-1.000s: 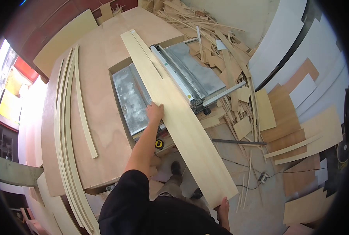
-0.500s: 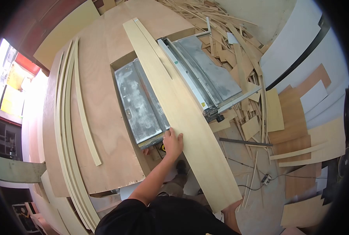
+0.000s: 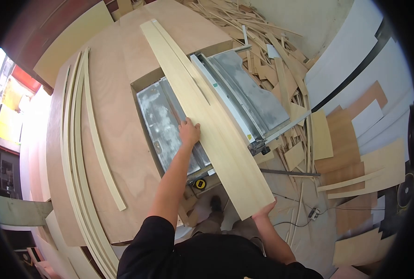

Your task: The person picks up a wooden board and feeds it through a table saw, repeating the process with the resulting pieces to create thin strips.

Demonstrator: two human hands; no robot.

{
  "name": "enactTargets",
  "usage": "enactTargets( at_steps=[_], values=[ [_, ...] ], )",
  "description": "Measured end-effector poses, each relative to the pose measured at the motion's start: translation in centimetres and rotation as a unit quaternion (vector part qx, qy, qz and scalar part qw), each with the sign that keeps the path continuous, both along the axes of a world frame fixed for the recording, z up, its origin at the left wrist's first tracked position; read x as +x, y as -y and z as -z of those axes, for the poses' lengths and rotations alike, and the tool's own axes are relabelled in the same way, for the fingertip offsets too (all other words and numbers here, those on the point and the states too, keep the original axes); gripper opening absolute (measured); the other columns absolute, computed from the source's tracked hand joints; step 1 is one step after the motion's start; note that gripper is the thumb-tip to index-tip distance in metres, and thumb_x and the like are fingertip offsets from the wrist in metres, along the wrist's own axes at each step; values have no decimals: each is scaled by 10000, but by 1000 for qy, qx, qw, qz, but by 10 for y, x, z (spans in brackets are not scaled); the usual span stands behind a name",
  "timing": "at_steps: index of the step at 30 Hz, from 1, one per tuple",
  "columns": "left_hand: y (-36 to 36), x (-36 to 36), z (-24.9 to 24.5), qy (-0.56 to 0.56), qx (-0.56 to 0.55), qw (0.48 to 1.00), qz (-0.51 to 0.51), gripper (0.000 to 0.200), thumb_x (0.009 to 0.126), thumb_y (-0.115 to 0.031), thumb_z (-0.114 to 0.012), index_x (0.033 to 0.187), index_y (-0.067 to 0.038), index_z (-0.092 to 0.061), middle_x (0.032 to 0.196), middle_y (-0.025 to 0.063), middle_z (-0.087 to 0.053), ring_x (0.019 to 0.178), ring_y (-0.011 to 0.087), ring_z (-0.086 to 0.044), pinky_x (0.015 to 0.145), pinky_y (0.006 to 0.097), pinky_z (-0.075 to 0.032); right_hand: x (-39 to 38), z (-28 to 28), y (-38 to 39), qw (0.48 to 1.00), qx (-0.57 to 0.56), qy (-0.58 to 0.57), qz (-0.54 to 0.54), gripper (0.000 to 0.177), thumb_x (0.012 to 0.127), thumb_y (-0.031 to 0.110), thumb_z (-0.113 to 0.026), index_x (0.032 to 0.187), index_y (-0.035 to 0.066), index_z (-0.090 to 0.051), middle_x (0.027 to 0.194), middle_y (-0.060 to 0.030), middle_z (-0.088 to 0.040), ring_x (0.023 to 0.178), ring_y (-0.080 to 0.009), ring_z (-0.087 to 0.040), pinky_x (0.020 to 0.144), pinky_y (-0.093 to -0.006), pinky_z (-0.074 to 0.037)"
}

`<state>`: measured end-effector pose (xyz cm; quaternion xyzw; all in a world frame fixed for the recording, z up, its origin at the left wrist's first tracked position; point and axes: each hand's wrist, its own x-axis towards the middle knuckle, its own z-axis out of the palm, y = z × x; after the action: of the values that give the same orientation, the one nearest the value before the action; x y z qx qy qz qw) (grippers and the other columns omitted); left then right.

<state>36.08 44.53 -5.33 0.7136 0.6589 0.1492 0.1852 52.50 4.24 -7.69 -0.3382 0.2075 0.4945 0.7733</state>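
Observation:
A long pale plywood board [image 3: 225, 149] lies across the table saw [image 3: 158, 111], with its right edge along the metal fence [image 3: 228, 100]. A narrow slit runs from its far end to about the middle. My left hand [image 3: 189, 131] is at the board's left edge over the saw top, thumb and fingers apart, touching the edge. At the near right corner my right hand [image 3: 264, 210] grips the board's end; its fingers are partly hidden underneath. The saw blade cannot be seen.
Several long thin strips [image 3: 79, 153] lie on the large plywood table [image 3: 118, 111] at left. A yellow tape measure [image 3: 200, 184] sits under the saw's front edge. Offcuts [image 3: 281, 69] are heaped behind at right. A cable with a socket [image 3: 314, 214] lies on the floor.
The board has slid forward, away from me, along the fence. My left hand has moved forward over the saw top, and my right hand has come forward with the board's near end.

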Motion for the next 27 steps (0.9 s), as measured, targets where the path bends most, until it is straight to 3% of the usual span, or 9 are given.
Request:
enactTargets(
  at_steps=[5, 14, 17, 19, 20, 21, 22, 24, 27],
  values=[
    [21, -4, -9, 10, -22, 999, 33, 708, 882, -312, -694, 1467, -26, -417, 1383, 210, -481, 1277, 413, -462, 1029, 534, -426, -6, -2, -62, 1000, 7, -13, 4, 852, 952, 691, -155, 1456, 80, -470, 1467, -120, -509, 1343, -356, -478, 1130, -492, -350],
    [245, 21, -20, 5, 37, 997, 66, 583, 880, -317, -703, 1410, -146, -532, 1428, 248, -428, 1260, 449, -448, 989, 555, -407, -17, 18, -174, 998, -49, 30, -5, 880, 953, 700, -105, 1438, 59, -464, 1443, -121, -523, 1294, -307, -521, 1077, -473, -394],
    [267, 32, -23, -50, 89, 992, 74, 560, 887, -387, -690, 1383, -156, -565, 1498, 267, -373, 1291, 452, -428, 985, 560, -394, -13, -11, -169, 983, -171, 10, -71, 779, 980, 658, -196, 1347, 48, -512, 1350, -123, -568, 1131, -270, -586, 960, -442, -445],
    [273, 35, -24, -88, 129, 985, 79, 572, 887, -429, -680, 1378, -157, -569, 1513, 257, -369, 1313, 436, -417, 990, 564, -385, 21, 39, -148, 947, -189, 169, -197, 608, 1007, 560, -312, 1232, 56, -566, 1263, -111, -582, 1050, -238, -579, 895, -440, -445],
    [273, 37, -21, -94, 144, 982, 79, 583, 885, -450, -675, 1377, -157, -569, 1518, 246, -372, 1325, 425, -410, 995, 568, -380, 36, 60, -135, 913, -196, 249, -257, 527, 1020, 512, -369, 1175, 60, -593, 1220, -105, -589, 1010, -222, -575, 862, -439, -445],
    [272, 38, -17, -99, 160, 979, 79, 594, 883, -472, -669, 1376, -158, -569, 1523, 236, -375, 1338, 414, -404, 1000, 571, -374, 40, 62, -123, 849, -208, 468, -133, 309, 985, 352, -560, 1021, 54, -631, 1127, -98, -581, 1001, -228, -560, 874, -469, -428],
    [272, 40, -12, -106, 163, 977, 81, 596, 886, -478, -663, 1377, -155, -565, 1521, 217, -386, 1343, 398, -403, 1011, 579, -367, 50, 35, -113, 724, -159, 654, -153, 295, 958, 339, -593, 1005, 51, -635, 1111, -99, -578, 1010, -235, -557, 906, -489, -419],
    [275, 43, -3, -120, 168, 975, 84, 600, 892, -489, -649, 1379, -150, -559, 1515, 179, -407, 1354, 367, -400, 1033, 595, -353, 66, -68, -88, 366, -36, 914, -171, 276, 905, 313, -658, 974, 46, -642, 1080, -101, -570, 1028, -249, -551, 968, -529, -399],
    [276, 43, -5, -147, 190, 967, 82, 576, 891, -470, -650, 1359, -142, -575, 1508, 141, -434, 1343, 358, -424, 1046, 622, -342, 61, -97, -111, 108, 54, 976, -180, 272, 832, 300, -673, 950, 55, -670, 1042, -105, -583, 1015, -270, -552, 1052, -554, -354]
  ],
)
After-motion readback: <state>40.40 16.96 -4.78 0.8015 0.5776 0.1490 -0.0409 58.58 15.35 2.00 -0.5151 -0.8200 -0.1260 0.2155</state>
